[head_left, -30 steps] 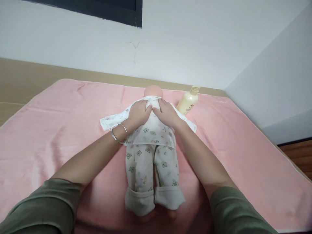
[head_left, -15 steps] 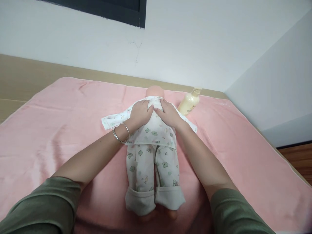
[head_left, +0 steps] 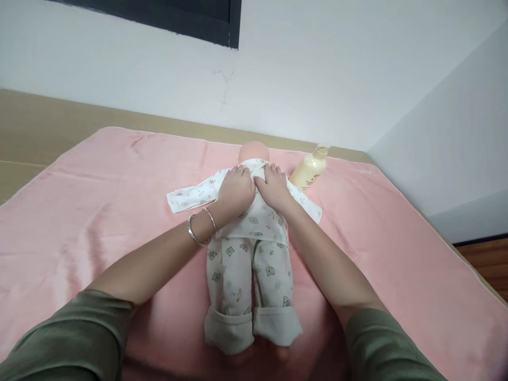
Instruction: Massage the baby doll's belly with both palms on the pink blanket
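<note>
A baby doll lies stretched out, its bald head pointing away from me and no face showing. It wears a white printed top and matching trousers with turned-up cuffs. My left hand, with silver bangles at the wrist, rests on the left of the doll's upper body, its fingers bent over the cloth. Opposite it, my right hand lies on the right side with the fingers a little apart. Both thumbs point inward, and a crease runs through the cloth between them.
A cream pump bottle leans beyond the doll's right-hand sleeve. The pink blanket spreads under everything on a wooden surface. Behind rises a white wall with a dark frame.
My left hand has shifted inward and turned, its fingers now more bent. My right hand has stayed nearly in place. The top shows a new crease between the hands.
</note>
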A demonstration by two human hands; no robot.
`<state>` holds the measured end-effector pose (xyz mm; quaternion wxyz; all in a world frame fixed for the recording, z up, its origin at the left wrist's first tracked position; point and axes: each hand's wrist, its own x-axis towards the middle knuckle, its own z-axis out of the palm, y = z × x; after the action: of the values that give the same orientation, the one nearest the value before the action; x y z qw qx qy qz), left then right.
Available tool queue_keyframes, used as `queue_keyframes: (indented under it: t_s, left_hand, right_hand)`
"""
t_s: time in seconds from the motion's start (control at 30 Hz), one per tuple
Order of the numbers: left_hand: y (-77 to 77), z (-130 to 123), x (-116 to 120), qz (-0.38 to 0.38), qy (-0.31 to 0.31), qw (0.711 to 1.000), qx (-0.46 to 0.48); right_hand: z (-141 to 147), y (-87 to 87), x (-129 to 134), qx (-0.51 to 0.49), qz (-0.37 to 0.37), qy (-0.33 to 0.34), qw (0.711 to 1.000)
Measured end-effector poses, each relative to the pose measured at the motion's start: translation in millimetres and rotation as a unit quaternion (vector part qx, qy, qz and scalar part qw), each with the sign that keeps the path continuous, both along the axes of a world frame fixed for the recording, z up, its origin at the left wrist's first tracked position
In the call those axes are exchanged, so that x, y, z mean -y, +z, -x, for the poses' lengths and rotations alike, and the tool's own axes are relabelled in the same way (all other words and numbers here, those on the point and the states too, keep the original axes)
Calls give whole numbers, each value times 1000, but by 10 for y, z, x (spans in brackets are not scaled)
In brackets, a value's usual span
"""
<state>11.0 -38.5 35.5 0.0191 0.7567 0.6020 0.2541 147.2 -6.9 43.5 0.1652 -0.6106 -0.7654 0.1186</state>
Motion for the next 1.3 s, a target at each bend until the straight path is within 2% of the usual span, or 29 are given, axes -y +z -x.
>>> queue_keyframes:
  t_s: [0.17, 0.3, 0.5, 0.67, 0.77, 0.9, 1.1, 1.17, 1.3]
  left_hand:
    - [-7, 83, -109, 23, -24, 998, 46]
    - [4, 125, -155, 34, -9, 997, 67]
    - [40, 85, -67, 21, -7, 1000, 15]
    - [98, 18, 86, -3, -45, 998, -54]
    - [122, 17, 97, 5, -68, 997, -47]
    - [122, 93, -11, 43, -44, 998, 18]
    - [73, 212, -166, 63, -27, 996, 55]
    - [75, 209, -162, 62, -19, 997, 52]
    - [152, 154, -66, 70, 13, 997, -11]
  right_hand:
    - [138, 26, 257, 48, -46, 28, 997]
    - [183, 49, 382, 69, -61, 65, 994]
    - [26, 64, 119, 36, -10, 59, 998]
    - [-63, -1, -65, 17, -56, 29, 998]
    - [-30, -8, -28, 39, -65, 25, 997]
    - [61, 23, 139, 64, -62, 12, 996]
    - [198, 24, 369, 77, -62, 24, 995]
    - [186, 32, 346, 69, -53, 36, 996]
    - [55, 54, 154, 38, -23, 60, 997]
